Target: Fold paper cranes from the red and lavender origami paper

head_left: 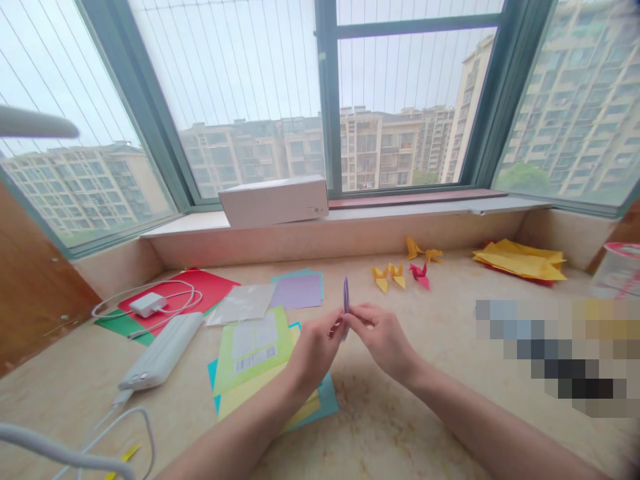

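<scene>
A small folded purple paper [346, 293] is held upright, seen nearly edge-on, above the stone-patterned surface. My left hand [320, 337] pinches it from the left, and my right hand [380, 330] pinches it from the right, with the fingertips of both hands close together. Behind the hands stand folded paper birds: yellow ones [397, 275] and a red one [421, 275]. Left of the held piece lies a flat purple sheet [299, 291] on a blue one. Under my left forearm are a green-yellow packet [255, 347] and blue and yellow sheets.
A power bank [163, 352], a white charger [149, 304] with its cable, and red sheets [200, 293] lie at the left. Yellow papers [520, 259] and a cup [620, 273] are at the right. A white box [274, 202] rests on the window ledge.
</scene>
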Available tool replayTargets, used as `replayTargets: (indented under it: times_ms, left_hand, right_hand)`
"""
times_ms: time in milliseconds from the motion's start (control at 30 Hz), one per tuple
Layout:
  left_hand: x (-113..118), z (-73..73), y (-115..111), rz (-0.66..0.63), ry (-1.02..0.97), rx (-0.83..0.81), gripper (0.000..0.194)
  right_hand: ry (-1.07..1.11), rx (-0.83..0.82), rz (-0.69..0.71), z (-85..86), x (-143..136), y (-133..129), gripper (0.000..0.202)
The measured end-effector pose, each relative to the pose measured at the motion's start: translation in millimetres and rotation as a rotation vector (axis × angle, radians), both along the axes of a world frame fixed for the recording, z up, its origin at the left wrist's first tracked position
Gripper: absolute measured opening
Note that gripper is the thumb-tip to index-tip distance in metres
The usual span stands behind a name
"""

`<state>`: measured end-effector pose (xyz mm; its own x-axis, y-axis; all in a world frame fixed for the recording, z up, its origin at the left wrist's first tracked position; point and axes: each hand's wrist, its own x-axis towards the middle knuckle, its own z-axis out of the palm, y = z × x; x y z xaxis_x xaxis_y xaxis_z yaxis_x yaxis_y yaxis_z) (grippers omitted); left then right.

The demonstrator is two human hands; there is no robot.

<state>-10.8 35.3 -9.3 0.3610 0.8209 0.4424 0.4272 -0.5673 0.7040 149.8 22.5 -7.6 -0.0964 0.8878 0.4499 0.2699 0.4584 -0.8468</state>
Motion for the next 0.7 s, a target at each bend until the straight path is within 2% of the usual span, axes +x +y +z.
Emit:
replayTargets:
  times_ms: [200,300,533,700]
  left_hand:
    - [-3.8,-0.9,-3.0,-0.065,-0.267,-0.238,0.029]
    - [-4.6,2.6,-7.9,-0.110,-0.337,-0.290,0.033]
    - [-5.3,6.9,-15.2,-0.145,-0.269,-0.248,0.030]
    - [-6.0,6.1,-16.0,-0.161,-0.316,-0.297,0.027]
  right_hand:
    - [0.207,-0.169,0.191,1.4,5.6,7.8,0.031]
    - [0.320,-0.219,0.259,-1.9,4.0,9.1,0.034]
    - [0.327,-0.210,0.158,-3.8,-0.2,3.9,0.028]
    - [0.337,-0.252,0.183,-0.2,2.3,2.5,0.031]
